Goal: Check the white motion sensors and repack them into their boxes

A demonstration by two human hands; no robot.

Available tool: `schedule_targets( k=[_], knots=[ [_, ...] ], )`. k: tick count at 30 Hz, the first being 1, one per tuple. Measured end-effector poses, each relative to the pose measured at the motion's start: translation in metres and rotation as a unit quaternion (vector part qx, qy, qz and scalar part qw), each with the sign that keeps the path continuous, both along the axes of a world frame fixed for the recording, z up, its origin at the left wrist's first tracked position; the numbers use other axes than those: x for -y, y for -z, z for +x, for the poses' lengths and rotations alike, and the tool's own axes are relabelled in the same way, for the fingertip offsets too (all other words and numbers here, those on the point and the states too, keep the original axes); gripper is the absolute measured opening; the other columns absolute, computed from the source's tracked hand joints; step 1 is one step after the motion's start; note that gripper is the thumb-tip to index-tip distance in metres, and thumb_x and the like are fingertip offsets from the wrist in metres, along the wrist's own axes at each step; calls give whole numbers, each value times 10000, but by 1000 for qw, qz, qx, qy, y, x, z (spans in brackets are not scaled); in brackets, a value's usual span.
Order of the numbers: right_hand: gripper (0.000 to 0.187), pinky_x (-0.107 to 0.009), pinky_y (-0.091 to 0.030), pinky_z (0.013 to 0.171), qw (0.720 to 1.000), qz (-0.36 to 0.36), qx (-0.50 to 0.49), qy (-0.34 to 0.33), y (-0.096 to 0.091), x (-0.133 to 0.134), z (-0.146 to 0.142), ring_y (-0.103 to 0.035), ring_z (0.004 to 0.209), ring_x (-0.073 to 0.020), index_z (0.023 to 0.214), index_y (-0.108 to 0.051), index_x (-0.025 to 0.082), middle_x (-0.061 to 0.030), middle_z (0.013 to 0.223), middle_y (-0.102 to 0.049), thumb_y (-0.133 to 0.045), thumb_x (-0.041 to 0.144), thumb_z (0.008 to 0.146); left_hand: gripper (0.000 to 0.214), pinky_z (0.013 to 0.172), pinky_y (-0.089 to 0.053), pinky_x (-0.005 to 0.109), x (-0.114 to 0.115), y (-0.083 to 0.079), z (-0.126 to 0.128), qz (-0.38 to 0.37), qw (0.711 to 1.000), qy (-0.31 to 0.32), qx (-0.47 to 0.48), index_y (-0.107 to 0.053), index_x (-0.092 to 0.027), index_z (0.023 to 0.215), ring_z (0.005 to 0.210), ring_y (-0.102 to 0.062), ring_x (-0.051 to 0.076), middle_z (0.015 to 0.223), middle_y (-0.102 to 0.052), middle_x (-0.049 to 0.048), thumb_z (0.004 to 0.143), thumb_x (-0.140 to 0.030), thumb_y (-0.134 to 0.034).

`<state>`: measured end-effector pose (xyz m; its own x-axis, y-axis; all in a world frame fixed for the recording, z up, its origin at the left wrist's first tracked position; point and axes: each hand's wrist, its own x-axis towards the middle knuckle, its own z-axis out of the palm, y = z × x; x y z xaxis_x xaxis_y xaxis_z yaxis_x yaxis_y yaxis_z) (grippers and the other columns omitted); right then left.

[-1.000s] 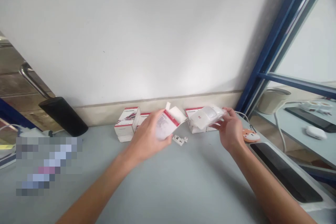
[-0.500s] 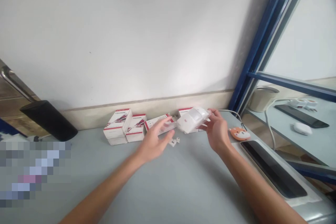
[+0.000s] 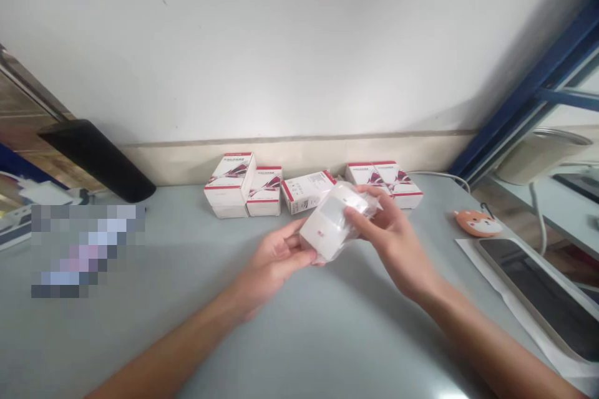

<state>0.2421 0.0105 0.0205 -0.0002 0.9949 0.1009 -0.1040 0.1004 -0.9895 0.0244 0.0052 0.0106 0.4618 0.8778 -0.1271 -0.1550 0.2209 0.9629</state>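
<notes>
A white motion detector (image 3: 324, 228), with a red mark on its face and a paler window, is wrapped in a clear plastic bag (image 3: 369, 206). It is tilted in the air above the grey table. My left hand (image 3: 276, 257) grips its lower left end, thumb in front and fingers partly hidden behind. The upper right end is held by my right hand (image 3: 390, 234), whose thumb presses on the bagged front. Just behind the detector, a white and red box (image 3: 306, 190) lies at an angle.
White and red boxes (image 3: 230, 174) stand against the wall at left, and two more boxes (image 3: 397, 181) at right. A black phone-like slab (image 3: 538, 287) and an orange animal-faced case (image 3: 478, 223) lie on the right. A black post (image 3: 100, 159) leans at left.
My left hand has moved in and taken hold of the detector's lower end. The detector has come closer to me, and the view has shifted. Small white pieces are now hidden.
</notes>
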Motion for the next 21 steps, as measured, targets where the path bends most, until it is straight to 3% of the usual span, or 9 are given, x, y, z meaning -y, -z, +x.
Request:
schedule_targets(
  k=[3,6,9,14,17,21],
  knots=[
    [425,-370,-632,723,998,31,-26,52,-2,-3,3,-700,815,-199,1170,-573,281,-19,976,-733,-802,478,872,469,958,-557,429,-4,5,-5,-21,999,-32,9,-646,-262,1412,917,-738,205,1220,-776,93,952,-307,-726],
    [361,-344,-633,669,993,76,-35,79,-1,-5,4,-701,824,-196,1088,-552,293,-8,994,-723,-807,442,880,451,1019,-547,448,-5,7,-5,-42,996,-27,73,-661,-251,1391,1057,-735,244,1254,-760,106,948,-317,-716],
    [281,-348,-633,653,995,90,-8,38,1,-2,1,-689,809,-191,956,-547,270,-15,989,-716,-742,470,933,436,1076,-527,481,-1,5,-2,-67,986,21,154,-666,-239,1386,1230,-682,304,1377,-699,125,965,-355,-669],
    [332,-290,-575,699,978,160,136,3,-1,7,1,-657,816,-169,755,-596,219,-40,1016,-711,-662,436,998,409,982,-554,395,9,3,1,-90,981,66,159,-679,-213,1374,1067,-736,260,1258,-741,129,994,-360,-639],
    [327,-276,-545,674,966,185,177,33,-9,9,7,-649,786,-174,766,-660,226,-35,900,-708,-645,446,1008,391,948,-570,382,14,3,2,-115,971,111,178,-687,-223,1356,1076,-754,274,1317,-710,132,1006,-390,-638],
    [259,-274,-549,624,978,148,121,86,-18,3,15,-654,708,-168,907,-712,235,-26,823,-706,-677,480,983,375,959,-571,400,15,6,4,-131,968,132,170,-688,-206,1335,1099,-761,305,1317,-700,152,998,-369,-667]
  ],
)
